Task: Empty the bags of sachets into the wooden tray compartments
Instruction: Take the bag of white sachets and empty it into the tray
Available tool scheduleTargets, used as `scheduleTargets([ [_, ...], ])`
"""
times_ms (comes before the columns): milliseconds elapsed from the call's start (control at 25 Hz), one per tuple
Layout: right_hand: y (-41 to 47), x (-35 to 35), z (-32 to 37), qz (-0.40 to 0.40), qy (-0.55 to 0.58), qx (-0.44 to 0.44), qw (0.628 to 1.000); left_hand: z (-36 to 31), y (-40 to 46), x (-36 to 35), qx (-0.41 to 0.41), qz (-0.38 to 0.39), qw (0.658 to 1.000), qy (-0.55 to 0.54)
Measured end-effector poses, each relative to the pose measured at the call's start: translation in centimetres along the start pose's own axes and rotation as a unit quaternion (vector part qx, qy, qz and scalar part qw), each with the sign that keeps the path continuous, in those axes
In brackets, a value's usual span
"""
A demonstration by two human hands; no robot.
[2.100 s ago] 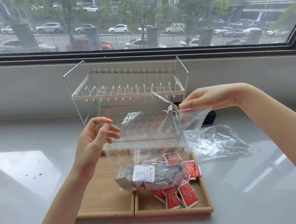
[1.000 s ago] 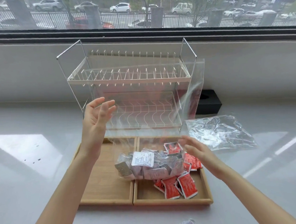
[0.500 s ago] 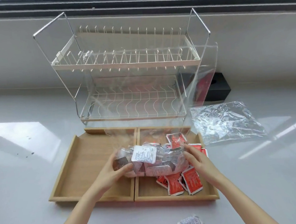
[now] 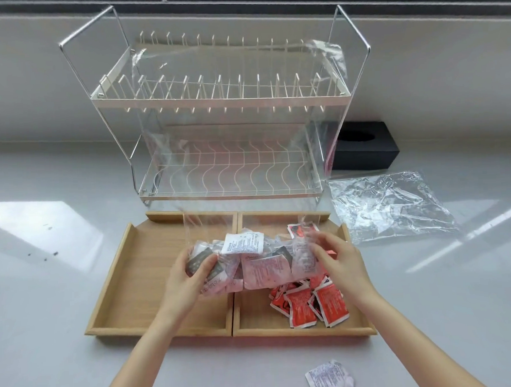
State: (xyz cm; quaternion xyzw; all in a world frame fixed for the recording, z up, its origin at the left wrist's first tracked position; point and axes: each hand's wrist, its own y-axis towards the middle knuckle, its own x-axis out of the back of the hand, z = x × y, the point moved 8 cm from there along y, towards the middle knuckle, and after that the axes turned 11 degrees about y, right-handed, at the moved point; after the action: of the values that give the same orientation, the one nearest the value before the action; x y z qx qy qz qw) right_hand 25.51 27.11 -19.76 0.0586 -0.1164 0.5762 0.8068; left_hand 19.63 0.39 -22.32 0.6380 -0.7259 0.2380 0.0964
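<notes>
From the head view, my left hand (image 4: 190, 273) and right hand (image 4: 337, 260) each close their grip on the bag (image 4: 260, 261) bottom, over the tray (image 4: 116, 277) divider, so I can tip it into the empty left compartment.

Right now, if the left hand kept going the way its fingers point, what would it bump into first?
The left hand already touches the bag of sachets. Its fingers point right, so it would probably just push that bag toward the right hand.
</notes>
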Motion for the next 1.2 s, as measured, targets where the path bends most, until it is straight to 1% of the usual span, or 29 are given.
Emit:
scheduleTargets([
  [200, -1.2, -2.5, 1.3, 0.025, -0.015, 0.015, 0.999, 0.5, -2.1, 3.5, 0.014, -0.040, 0.999, -0.011],
  [320, -2.8, -4.8, 1.4, 0.058, -0.041, 0.015, 0.997, 2.3, -4.2, 5.4, 0.045, -0.065, 0.997, -0.009],
  [480, -4.1, -7.2, -0.1, 0.108, -0.088, -0.022, 0.990, 5.1, -6.4, 6.1, 0.110, -0.054, 0.992, -0.013],
  [680, -5.7, -8.8, -1.5, 0.148, -0.109, -0.071, 0.980, 7.8, -10.1, 6.4, 0.161, 0.018, 0.981, -0.104],
  [800, -6.8, -8.9, -2.1, 0.165, -0.107, -0.107, 0.974, 8.7, -11.7, 6.4, 0.162, 0.068, 0.978, -0.116],
  [960, -7.7, -8.5, -1.2, 0.164, -0.054, -0.168, 0.971, 8.0, -12.7, 7.2, 0.147, 0.112, 0.971, -0.154],
  [1080, -7.9, -8.5, 0.4, 0.176, -0.037, -0.197, 0.964, 7.1, -12.8, 8.2, 0.128, 0.091, 0.978, -0.137],
  [1200, -7.5, -8.8, 1.5, 0.200, -0.083, -0.175, 0.961, 6.5, -12.9, 9.3, 0.129, 0.049, 0.983, -0.122],
])
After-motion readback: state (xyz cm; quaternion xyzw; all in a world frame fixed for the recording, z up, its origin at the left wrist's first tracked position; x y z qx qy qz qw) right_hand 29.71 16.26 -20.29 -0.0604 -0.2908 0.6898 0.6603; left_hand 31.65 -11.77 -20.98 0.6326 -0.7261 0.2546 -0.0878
